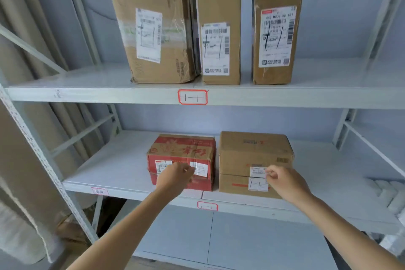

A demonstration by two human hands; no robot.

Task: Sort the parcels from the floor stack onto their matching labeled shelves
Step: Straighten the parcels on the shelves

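curtain (19, 116) far left | white rolls (392, 193) right | wall (328, 17) behind

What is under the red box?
The red box sits on the white lower shelf, beside a brown box. The left hand covers part of its front.

Cut off by the top edge: tall middle box (218, 22) above the 1-1 tag (192, 97). Blurred beyond reading: small tag (100, 191) far below-left of it.
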